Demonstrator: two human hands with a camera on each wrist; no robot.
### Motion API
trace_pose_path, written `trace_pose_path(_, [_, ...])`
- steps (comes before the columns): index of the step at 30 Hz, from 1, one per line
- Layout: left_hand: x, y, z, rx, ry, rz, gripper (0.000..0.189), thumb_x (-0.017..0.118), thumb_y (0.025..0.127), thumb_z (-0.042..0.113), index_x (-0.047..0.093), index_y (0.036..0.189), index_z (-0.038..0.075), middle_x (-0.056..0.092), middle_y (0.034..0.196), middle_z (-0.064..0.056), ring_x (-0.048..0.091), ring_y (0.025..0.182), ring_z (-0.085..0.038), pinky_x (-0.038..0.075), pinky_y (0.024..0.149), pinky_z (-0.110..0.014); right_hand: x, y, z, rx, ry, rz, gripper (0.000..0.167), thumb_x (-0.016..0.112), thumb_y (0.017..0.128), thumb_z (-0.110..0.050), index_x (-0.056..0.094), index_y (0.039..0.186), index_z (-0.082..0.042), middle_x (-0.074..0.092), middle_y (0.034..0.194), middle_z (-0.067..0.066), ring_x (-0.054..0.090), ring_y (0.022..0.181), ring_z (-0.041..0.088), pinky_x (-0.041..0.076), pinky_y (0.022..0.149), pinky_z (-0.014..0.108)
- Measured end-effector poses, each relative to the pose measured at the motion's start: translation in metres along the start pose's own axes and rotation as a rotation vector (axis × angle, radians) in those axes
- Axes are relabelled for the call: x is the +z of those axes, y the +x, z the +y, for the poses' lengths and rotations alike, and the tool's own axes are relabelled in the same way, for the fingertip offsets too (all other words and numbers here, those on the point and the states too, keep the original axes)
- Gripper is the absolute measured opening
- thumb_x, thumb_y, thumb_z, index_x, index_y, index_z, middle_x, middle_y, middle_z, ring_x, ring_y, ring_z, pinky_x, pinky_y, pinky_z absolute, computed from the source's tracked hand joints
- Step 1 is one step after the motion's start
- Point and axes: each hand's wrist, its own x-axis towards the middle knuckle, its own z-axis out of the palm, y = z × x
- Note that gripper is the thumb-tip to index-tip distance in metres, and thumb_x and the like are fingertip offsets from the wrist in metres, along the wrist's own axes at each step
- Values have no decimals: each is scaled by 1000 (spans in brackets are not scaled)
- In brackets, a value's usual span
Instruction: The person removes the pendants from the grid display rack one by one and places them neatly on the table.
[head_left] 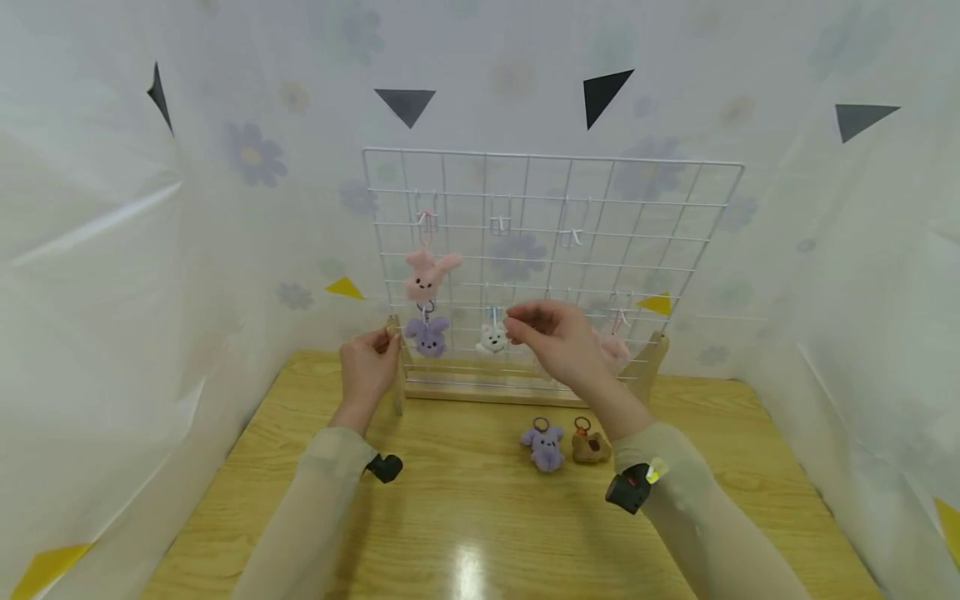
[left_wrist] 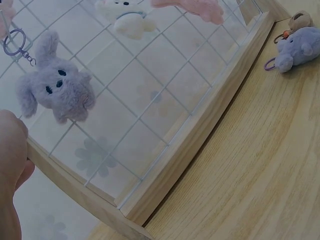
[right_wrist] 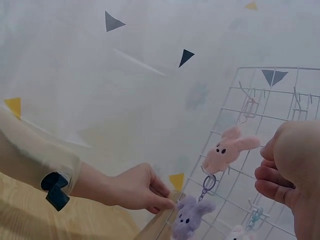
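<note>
My left hand grips the left wooden post of a stand holding a white wire grid. My right hand hovers in front of the grid with fingers loosely curled and nothing held. Its fingertips are just right of a white plush keychain, which hangs by a blue strap. Left of that, a pink long-eared plush keychain hangs above a purple plush keychain. Another pink plush hangs at the right, partly hidden behind my right hand.
On the wooden table, a second purple plush keychain and a brown plush keychain lie before the stand, near my right forearm. Upper grid hooks hold nothing. Pale sheeting encloses the back and sides.
</note>
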Motion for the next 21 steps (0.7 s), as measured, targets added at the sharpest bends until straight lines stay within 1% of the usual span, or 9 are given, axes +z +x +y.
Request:
trace_pose_path(3, [0, 0, 0, -14, 11, -2, 20, 77, 98, 10, 79, 108, -8, 78, 93, -23, 78, 81, -33, 66, 71, -46, 1, 6, -3, -15, 31, 7, 19, 72, 103, -10, 74, 117, 3, 75, 109, 21, 73, 95, 36, 62, 84, 33])
trace_pose_path(5, [0, 0, 1, -18, 19, -4, 21, 77, 98, 10, 79, 109, -8, 78, 93, -23, 78, 81, -32, 66, 71, -45, 1, 9, -4, -25, 68, 18, 19, 72, 103, -7, 74, 117, 5, 74, 108, 24, 72, 95, 40, 63, 85, 34])
trace_pose_path(7, [0, 0, 0, -17, 23, -3, 21, 77, 98, 10, 79, 108, -8, 78, 93, -23, 78, 80, -33, 66, 71, -45, 2, 12, -6, -35, 91, 30, 18, 71, 102, -5, 74, 116, 5, 73, 107, 25, 73, 94, 39, 63, 85, 36])
trace_pose_path(9, [0, 0, 0, -11, 24, -2, 20, 77, 97, 9, 79, 108, -8, 78, 93, -23, 78, 80, -33, 66, 71, -45, 3, 16, -8, -40, 95, 44, 18, 72, 102, -5, 74, 115, 6, 73, 106, 25, 73, 90, 32, 63, 84, 35])
trace_pose_path(12, [-1, 0, 0, -3, 19, -5, 20, 77, 98, 9, 79, 108, -8, 78, 93, -23, 78, 80, -33, 66, 71, -46, 5, 21, -10, -45, 91, 59, 19, 72, 102, -6, 74, 115, 7, 74, 105, 21, 73, 88, 25, 63, 83, 33])
trace_pose_path(14, [-2, 0, 0, -1, 15, -9, 20, 77, 98, 9, 79, 108, -8, 78, 93, -23, 78, 81, -33, 66, 71, -46, 8, 24, -11, -42, 100, 67, 20, 73, 102, -7, 73, 115, 8, 74, 104, 18, 73, 88, 26, 63, 83, 31])
trace_pose_path(18, [-1, 0, -1, -6, 16, -17, 20, 77, 98, 10, 79, 108, -8, 78, 94, -23, 78, 81, -33, 66, 71, -45, 12, 30, -15, -47, 141, 82, 21, 73, 101, -7, 73, 115, 10, 75, 103, 15, 73, 91, 33, 63, 83, 32])
trace_pose_path(20, [-1, 0, -2, -6, 18, -16, 20, 77, 98, 10, 79, 108, -7, 78, 93, -22, 78, 81, -32, 66, 72, -45, 15, 33, -16, -47, 166, 88, 22, 73, 101, -6, 72, 116, 11, 74, 103, 16, 72, 91, 34, 63, 85, 34])
trace_pose_path(21, [-1, 0, -2, -5, 18, -14, 20, 77, 98, 10, 80, 108, -7, 78, 93, -22, 78, 81, -32, 66, 71, -45, 16, 35, -17, -43, 173, 91, 23, 73, 101, -7, 71, 116, 11, 74, 103, 16, 72, 91, 32, 63, 85, 34])
